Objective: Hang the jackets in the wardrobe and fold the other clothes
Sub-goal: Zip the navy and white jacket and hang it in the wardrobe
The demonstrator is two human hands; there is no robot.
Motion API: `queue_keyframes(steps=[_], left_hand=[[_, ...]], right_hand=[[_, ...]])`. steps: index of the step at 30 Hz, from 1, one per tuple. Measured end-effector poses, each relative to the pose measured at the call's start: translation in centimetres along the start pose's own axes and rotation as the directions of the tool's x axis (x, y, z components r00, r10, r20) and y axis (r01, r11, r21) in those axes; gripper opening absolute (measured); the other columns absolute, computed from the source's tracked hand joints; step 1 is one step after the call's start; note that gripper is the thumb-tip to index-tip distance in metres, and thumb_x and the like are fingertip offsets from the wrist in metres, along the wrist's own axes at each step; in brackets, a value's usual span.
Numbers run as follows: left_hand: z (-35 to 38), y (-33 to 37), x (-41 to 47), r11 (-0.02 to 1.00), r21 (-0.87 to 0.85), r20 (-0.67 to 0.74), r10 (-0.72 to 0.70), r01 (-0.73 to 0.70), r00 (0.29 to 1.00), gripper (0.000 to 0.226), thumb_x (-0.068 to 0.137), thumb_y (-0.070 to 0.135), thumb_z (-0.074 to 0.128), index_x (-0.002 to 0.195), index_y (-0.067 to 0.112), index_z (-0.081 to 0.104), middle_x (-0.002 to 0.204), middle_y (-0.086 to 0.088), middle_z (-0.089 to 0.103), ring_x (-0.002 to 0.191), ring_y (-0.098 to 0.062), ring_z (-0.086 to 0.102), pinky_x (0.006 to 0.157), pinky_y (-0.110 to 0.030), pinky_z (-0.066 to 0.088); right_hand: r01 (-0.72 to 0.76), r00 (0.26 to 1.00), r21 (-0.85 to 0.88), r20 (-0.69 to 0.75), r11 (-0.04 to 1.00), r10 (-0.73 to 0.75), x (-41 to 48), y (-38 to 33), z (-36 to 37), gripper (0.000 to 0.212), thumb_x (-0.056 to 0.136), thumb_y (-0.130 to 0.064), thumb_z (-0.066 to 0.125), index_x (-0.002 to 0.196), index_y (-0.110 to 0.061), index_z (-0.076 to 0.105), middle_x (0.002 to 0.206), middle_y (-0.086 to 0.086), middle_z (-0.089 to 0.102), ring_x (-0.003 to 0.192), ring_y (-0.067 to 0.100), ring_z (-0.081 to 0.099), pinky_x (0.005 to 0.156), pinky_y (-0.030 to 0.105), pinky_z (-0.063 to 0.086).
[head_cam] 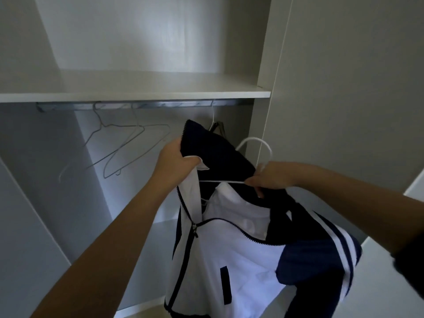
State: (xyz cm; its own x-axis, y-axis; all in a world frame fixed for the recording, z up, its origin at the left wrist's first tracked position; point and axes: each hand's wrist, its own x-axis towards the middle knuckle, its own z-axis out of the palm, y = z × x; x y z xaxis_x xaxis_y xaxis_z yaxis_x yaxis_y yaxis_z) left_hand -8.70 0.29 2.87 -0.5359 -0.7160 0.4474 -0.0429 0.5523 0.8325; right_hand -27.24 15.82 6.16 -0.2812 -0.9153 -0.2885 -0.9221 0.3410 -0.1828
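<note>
A white and navy zip jacket [229,260] hangs in front of me, its navy collar raised. My left hand [176,161] grips the collar edge on the left side. My right hand [270,177] pinches a white hanger [254,143] at its neck; the hanger's bar runs across inside the jacket's open neck and its hook curves up above my hand. The wardrobe rail [146,104] runs under the shelf just above and behind the jacket.
Two bare wire hangers [124,143] hang on the rail to the left. Another hanger [215,125] with something dark on it hangs behind the collar. A white shelf [137,92] tops the rail; the wardrobe's side panel [266,88] stands at the right.
</note>
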Motion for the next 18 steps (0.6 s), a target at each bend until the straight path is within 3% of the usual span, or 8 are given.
queue_keyframes(steps=[5,8,10,12,13,14,16,18], left_hand=[[-0.2,-1.2,-2.5,0.989,-0.073,0.362,-0.094,0.129,0.927,0.035,0.082,0.014,0.073,0.1,0.04,0.058,0.097,0.017,0.065,0.084,0.009,0.062,0.068,-0.008,0.049],[-1.0,-2.8,-4.1,0.944,-0.141,0.507,-0.191,0.299,0.841,0.031,0.083,0.015,0.073,0.106,0.033,0.063,0.099,0.01,0.072,0.095,-0.003,0.066,0.079,-0.017,0.054],[-2.5,-3.2,-4.2,0.919,-0.034,0.659,-0.275,0.392,0.701,0.028,0.084,0.021,0.072,0.11,0.026,0.064,0.101,0.003,0.073,0.097,-0.016,0.068,0.078,-0.028,0.057],[-4.9,-3.6,-3.0,0.94,0.065,0.771,-0.261,0.336,0.581,0.024,0.085,0.033,0.068,0.108,0.024,0.067,0.1,0.001,0.073,0.094,-0.018,0.07,0.075,-0.029,0.057],[-6.1,-3.8,-2.0,0.957,0.053,0.735,-0.23,0.284,0.638,0.019,0.084,0.039,0.064,0.099,0.029,0.07,0.095,0.003,0.074,0.089,-0.015,0.07,0.074,-0.03,0.056],[-7.3,-4.1,-0.7,0.971,0.033,0.617,-0.208,0.239,0.759,0.015,0.083,0.042,0.061,0.089,0.033,0.07,0.09,0.005,0.073,0.084,-0.012,0.069,0.074,-0.031,0.056],[-8.7,-5.2,2.0,0.988,0.155,0.275,-0.06,0.017,0.96,0.007,0.085,0.04,0.064,0.088,0.034,0.065,0.094,0.009,0.067,0.088,-0.006,0.063,0.079,-0.028,0.05],[-8.0,-6.8,4.0,0.93,0.309,0.299,0.104,-0.199,0.949,0.019,0.089,0.027,0.064,0.108,0.028,0.059,0.11,0.009,0.06,0.102,-0.006,0.057,0.088,-0.028,0.047]], right_hand=[[0.036,0.944,0.364,-0.318,0.931,0.087,2.0,-0.9,-0.8,0.048,0.094,-0.039,0.053,0.051,-0.019,0.058,0.054,0.0,0.055,0.05,0.011,0.05,0.051,0.017,0.039],[0.084,0.892,0.503,-0.422,0.86,0.16,2.9,-1.5,-0.6,0.05,0.094,-0.041,0.055,0.049,-0.018,0.054,0.048,0.002,0.048,0.043,0.011,0.045,0.043,0.014,0.035],[0.126,0.88,0.504,-0.454,0.854,0.138,3.5,-2.1,-0.3,0.051,0.095,-0.04,0.054,0.049,-0.018,0.055,0.051,0.005,0.048,0.042,0.009,0.045,0.041,0.011,0.032],[0.168,0.881,0.468,-0.466,0.868,0.081,4.0,-2.7,0.0,0.05,0.096,-0.036,0.054,0.05,-0.017,0.055,0.052,0.006,0.049,0.041,0.004,0.044,0.044,0.01,0.034],[0.187,0.881,0.449,-0.47,0.874,0.053,4.3,-2.9,0.1,0.049,0.096,-0.035,0.054,0.05,-0.018,0.056,0.052,0.007,0.05,0.041,0.003,0.045,0.047,0.01,0.035],[0.207,0.88,0.435,-0.475,0.876,0.028,4.6,-3.2,0.1,0.049,0.096,-0.034,0.054,0.05,-0.018,0.056,0.053,0.01,0.052,0.042,0.003,0.046,0.049,0.011,0.036],[0.24,0.875,0.443,-0.484,0.864,0.005,5.6,-3.8,0.1,0.049,0.096,-0.034,0.054,0.05,-0.019,0.057,0.057,0.016,0.054,0.046,0.007,0.046,0.051,0.014,0.036],[0.238,0.881,0.478,-0.473,0.845,0.02,7.2,-4.5,-0.1,0.049,0.095,-0.037,0.053,0.05,-0.019,0.058,0.056,0.014,0.052,0.048,0.012,0.046,0.048,0.014,0.034]])
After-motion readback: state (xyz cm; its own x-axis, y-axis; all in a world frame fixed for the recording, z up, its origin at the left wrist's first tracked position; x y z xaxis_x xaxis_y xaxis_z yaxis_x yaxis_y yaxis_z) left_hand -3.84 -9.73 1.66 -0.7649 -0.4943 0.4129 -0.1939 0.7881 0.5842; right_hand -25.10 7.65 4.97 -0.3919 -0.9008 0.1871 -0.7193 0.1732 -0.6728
